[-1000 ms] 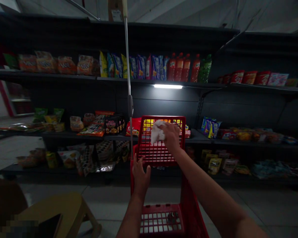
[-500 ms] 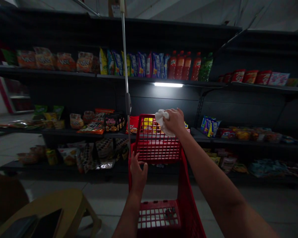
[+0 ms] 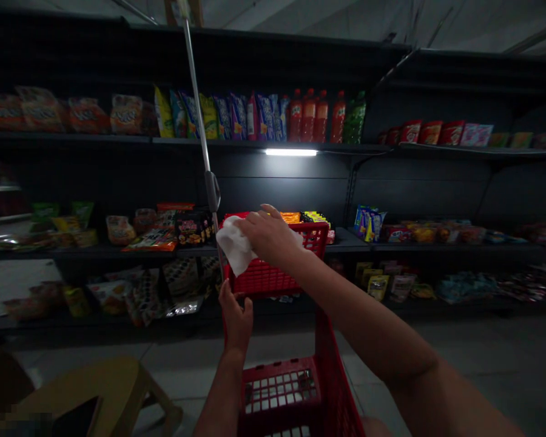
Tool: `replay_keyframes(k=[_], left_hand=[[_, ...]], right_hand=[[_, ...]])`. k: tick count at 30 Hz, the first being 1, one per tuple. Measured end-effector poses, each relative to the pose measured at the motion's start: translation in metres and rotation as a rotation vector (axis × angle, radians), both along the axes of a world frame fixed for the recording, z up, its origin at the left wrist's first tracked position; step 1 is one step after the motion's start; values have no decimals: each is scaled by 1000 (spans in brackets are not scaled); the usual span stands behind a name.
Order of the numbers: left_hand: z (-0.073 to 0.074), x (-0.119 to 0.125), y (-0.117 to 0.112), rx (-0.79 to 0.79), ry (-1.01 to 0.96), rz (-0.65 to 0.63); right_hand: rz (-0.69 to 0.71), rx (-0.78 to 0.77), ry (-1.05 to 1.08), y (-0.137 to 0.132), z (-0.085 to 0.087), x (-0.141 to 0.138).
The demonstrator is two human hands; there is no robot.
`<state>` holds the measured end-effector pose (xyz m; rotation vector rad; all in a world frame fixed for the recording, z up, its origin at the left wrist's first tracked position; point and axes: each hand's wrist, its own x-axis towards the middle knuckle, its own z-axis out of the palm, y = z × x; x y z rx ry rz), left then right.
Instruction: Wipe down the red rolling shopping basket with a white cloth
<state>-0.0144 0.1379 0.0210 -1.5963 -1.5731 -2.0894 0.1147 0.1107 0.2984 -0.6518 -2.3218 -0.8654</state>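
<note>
Leftward has moved the white cloth (image 3: 234, 246) since the earlier frame. It is under the fingers of the right hand (image 3: 268, 233), which grasp it against the top rail of the red shopping cart (image 3: 264, 280). The left hand (image 3: 235, 320) is open below these fingers, just beside the cart, near the metal pole (image 3: 199, 115). Beyond the fingers, snack packets (image 3: 152, 240) lie on a dark shelf (image 3: 346, 241).

The right hand (image 3: 268, 233) has moved left and down since the earlier views, carrying the white cloth (image 3: 234, 246) from above the rim to the top left corner of the red shopping cart (image 3: 273, 279), just beside the metal pole (image 3: 212, 191). The stocked shelf (image 3: 255, 144) now sits further left in view.
</note>
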Motion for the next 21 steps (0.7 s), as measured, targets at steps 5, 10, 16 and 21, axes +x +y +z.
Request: replay_keyframes(k=[5, 10, 16, 21], left_hand=[[2, 2, 0, -38, -54, -47], [3, 8, -1, -100, -84, -48], [0, 2, 0, -75, -64, -18], [-4, -10, 0, -90, -52, 1]], right_hand=[[-154, -62, 174, 17, -16, 96], [-244, -77, 343, 23, -30, 152], [-195, 43, 159, 7, -23, 78], [-101, 44, 101, 18, -18, 56]])
